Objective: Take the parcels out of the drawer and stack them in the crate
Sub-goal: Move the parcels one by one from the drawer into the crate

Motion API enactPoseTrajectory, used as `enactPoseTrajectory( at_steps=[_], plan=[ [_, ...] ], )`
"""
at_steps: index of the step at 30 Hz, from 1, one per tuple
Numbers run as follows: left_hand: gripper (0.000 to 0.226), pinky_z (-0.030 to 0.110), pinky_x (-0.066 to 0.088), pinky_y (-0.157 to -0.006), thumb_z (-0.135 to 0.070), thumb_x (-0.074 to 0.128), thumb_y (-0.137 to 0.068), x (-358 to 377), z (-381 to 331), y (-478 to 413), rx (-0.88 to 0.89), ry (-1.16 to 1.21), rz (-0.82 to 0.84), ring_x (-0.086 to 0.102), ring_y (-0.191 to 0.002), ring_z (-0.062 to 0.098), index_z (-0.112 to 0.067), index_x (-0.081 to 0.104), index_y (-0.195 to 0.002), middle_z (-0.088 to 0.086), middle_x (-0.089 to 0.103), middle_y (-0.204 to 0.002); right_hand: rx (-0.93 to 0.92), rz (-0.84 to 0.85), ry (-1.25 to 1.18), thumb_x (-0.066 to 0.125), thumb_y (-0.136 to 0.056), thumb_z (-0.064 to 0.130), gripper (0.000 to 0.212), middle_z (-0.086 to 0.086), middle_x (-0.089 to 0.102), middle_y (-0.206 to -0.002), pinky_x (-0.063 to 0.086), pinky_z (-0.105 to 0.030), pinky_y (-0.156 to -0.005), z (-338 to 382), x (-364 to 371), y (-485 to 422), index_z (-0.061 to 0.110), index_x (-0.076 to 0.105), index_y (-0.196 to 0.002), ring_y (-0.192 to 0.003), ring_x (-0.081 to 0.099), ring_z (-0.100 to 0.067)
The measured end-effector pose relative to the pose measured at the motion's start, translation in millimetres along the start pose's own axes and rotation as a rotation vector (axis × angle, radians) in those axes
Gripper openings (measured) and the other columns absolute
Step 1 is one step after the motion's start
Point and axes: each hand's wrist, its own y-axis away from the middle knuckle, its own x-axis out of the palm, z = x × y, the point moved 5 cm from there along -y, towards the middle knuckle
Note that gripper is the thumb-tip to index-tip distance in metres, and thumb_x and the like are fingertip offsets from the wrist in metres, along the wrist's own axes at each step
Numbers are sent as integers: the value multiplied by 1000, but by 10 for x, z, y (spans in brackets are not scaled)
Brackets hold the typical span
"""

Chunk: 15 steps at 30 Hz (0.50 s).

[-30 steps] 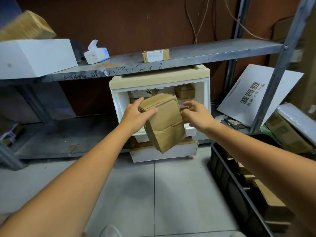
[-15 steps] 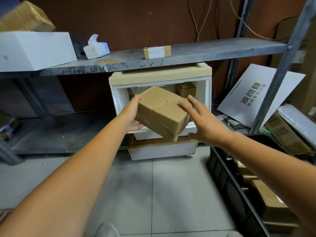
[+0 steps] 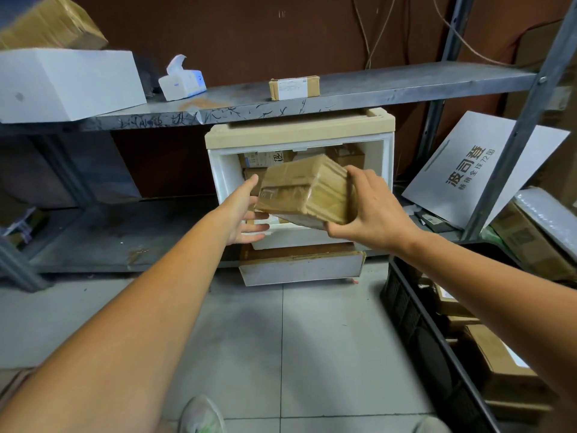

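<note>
And there's the handover! The parcel [image 3: 304,190], in the left hand [image 3: 246,214] half a second ago, now sits in the right hand [image 3: 371,210], fingers over its top and thumb beneath its right end. The left hand lies open, fingers straight at the parcel's left end. The parcel hangs in the air before the drawer [image 3: 217,170], fully out. The crate [image 3: 406,307] waits low on the right, so a swing across looks next.

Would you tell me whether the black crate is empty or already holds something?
Not empty: several brown parcels lie inside the crate.
</note>
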Motion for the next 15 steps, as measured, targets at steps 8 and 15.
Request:
enactPoseTrajectory(
  at_steps=[8, 15],
  plan=[
    [54, 47, 53, -98, -58, 61, -92, 45, -5, -9, 58, -58, 61, 58, -123, 32, -29, 51, -138, 10, 58, -136, 300, -61, -425, 72, -80, 57, 73, 4, 58, -126, 57, -44, -88, -170, -68, -44, 38, 33, -139, -103, 64, -20],
    [57, 53, 54, -93, -50, 70, -88, 7, 31, -18, 53, 10, 132, 64, -114, 39, -27, 52, -136, 13, 65, -128, 547, -16, -693, 60, -85, 65, 58, -2, 69, -115, 59, -40, -85, -332, -44, -41, 29, 58, -131, -103, 68, -24]
  ],
)
